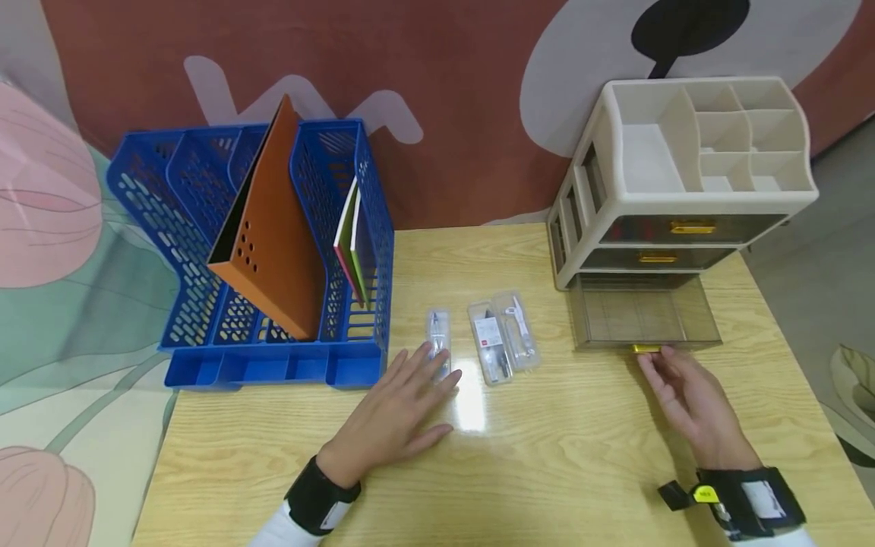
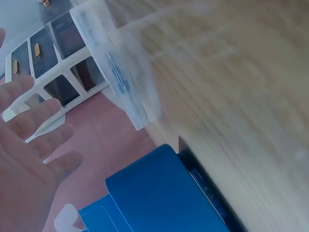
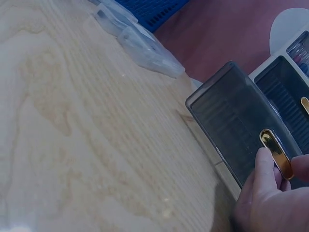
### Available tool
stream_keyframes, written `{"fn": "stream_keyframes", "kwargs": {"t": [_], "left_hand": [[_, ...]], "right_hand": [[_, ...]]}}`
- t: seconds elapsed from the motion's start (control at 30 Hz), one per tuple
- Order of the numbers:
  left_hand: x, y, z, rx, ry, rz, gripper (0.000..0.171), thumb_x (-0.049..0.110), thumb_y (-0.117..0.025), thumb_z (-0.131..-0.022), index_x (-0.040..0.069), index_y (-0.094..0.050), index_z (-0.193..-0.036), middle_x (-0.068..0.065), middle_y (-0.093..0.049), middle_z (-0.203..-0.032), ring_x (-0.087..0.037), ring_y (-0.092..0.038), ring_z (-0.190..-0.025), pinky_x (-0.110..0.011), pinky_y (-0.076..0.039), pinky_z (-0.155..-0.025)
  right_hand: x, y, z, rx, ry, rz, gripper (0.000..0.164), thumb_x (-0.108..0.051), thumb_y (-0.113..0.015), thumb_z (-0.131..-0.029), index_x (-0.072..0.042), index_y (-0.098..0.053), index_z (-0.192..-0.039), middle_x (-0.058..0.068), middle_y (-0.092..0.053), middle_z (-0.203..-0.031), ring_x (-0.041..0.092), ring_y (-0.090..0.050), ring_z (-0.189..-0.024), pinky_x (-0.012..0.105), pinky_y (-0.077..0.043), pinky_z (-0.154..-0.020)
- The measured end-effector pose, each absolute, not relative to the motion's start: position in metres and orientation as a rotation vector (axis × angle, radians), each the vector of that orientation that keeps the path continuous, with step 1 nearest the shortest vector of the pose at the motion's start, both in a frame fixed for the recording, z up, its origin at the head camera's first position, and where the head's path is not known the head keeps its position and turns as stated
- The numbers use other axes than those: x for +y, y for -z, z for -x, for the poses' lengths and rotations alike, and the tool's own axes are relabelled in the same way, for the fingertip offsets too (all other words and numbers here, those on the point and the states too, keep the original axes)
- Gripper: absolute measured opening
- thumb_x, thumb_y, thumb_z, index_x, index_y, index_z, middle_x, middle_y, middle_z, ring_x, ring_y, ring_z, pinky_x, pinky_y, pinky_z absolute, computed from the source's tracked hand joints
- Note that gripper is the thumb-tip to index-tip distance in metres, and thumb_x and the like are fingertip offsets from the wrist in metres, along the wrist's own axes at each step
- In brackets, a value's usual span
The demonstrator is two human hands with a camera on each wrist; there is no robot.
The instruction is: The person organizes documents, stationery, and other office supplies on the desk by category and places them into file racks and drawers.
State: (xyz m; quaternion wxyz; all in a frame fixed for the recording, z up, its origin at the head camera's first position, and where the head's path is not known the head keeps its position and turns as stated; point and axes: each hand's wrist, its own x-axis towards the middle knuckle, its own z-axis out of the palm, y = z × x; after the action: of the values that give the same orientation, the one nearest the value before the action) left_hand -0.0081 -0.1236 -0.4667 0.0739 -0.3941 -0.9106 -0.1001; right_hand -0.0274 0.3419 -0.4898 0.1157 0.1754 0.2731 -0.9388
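Note:
My right hand pinches the gold handle of the bottom drawer, thumb on one side and fingers on the other. That drawer is smoky see-through plastic, pulled out from the white desktop organizer; its inside shows bare. With fingers spread, my left hand hovers low over the table, its fingertips overlapping a narrow clear case in the head view. To the right of it lies an opened clear plastic case with dark and white tools inside, a compass-like one among them.
A blue desk file rack stands at the left, holding an orange folder and thin booklets. Two more drawers with gold handles sit shut above the pulled-out one. The wooden table ends at the right beside the organizer.

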Motion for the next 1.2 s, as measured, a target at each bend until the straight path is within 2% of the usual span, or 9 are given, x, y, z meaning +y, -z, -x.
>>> {"fn": "stream_keyframes", "kwargs": {"t": [0.17, 0.47, 0.7, 0.9, 1.07, 1.2], "left_hand": [[-0.126, 0.467, 0.009, -2.763, 0.322, 1.138, 0.073, 0.056, -0.064, -0.096, 0.020, -0.046, -0.157, -0.011, -0.039, -0.165, -0.038, -0.032, -0.155, -0.057, -0.032, -0.123], [-0.127, 0.468, 0.011, -2.790, 0.344, 1.045, 0.072, 0.047, -0.065, -0.097, 0.017, -0.043, -0.158, -0.014, -0.041, -0.164, -0.038, -0.035, -0.153, -0.057, -0.035, -0.121], [-0.124, 0.469, 0.012, -2.813, 0.379, 0.982, 0.068, 0.040, -0.068, -0.097, 0.016, -0.045, -0.157, -0.017, -0.041, -0.163, -0.041, -0.038, -0.151, -0.058, -0.037, -0.120], [-0.121, 0.470, 0.014, -2.842, 0.399, 0.925, 0.069, 0.035, -0.072, -0.096, 0.014, -0.046, -0.156, -0.019, -0.040, -0.163, -0.043, -0.040, -0.149, -0.058, -0.039, -0.118], [-0.116, 0.473, 0.016, -2.891, 0.416, 0.869, 0.065, 0.037, -0.070, -0.097, 0.013, -0.049, -0.154, -0.019, -0.041, -0.162, -0.043, -0.042, -0.148, -0.060, -0.042, -0.115], [-0.111, 0.475, 0.019, -2.939, 0.422, 0.832, 0.062, 0.040, -0.065, -0.100, 0.013, -0.049, -0.154, -0.018, -0.040, -0.163, -0.042, -0.043, -0.147, -0.059, -0.044, -0.114]], "right_hand": [[0.340, 0.493, 0.023, 0.846, 2.763, -0.442, 0.021, -0.001, -0.041, -0.109, 0.002, -0.062, -0.110, 0.012, -0.062, -0.113, 0.021, -0.068, -0.109, 0.029, -0.051, -0.107], [0.324, 0.490, 0.013, 1.117, 2.661, -0.471, 0.020, -0.009, -0.044, -0.110, -0.005, -0.063, -0.107, 0.005, -0.064, -0.099, 0.017, -0.068, -0.097, 0.029, -0.060, -0.094], [0.297, 0.486, 0.004, 1.461, 2.535, -0.180, 0.023, -0.003, -0.042, -0.110, -0.006, -0.064, -0.107, 0.003, -0.068, -0.099, 0.016, -0.071, -0.092, 0.028, -0.062, -0.084], [0.272, 0.473, 0.004, 1.989, 2.192, 0.112, 0.016, 0.002, -0.049, -0.106, 0.005, -0.062, -0.116, 0.002, -0.075, -0.104, 0.011, -0.074, -0.091, 0.026, -0.062, -0.078], [0.254, 0.469, 0.012, 2.227, 1.993, 0.275, 0.019, 0.007, -0.053, -0.102, 0.016, -0.056, -0.119, -0.005, -0.075, -0.107, 0.006, -0.072, -0.094, 0.022, -0.061, -0.078], [0.242, 0.468, 0.018, 2.388, 1.844, 0.354, 0.019, 0.007, -0.056, -0.101, 0.012, -0.059, -0.119, 0.004, -0.074, -0.108, 0.004, -0.070, -0.096, 0.018, -0.059, -0.080]]}}
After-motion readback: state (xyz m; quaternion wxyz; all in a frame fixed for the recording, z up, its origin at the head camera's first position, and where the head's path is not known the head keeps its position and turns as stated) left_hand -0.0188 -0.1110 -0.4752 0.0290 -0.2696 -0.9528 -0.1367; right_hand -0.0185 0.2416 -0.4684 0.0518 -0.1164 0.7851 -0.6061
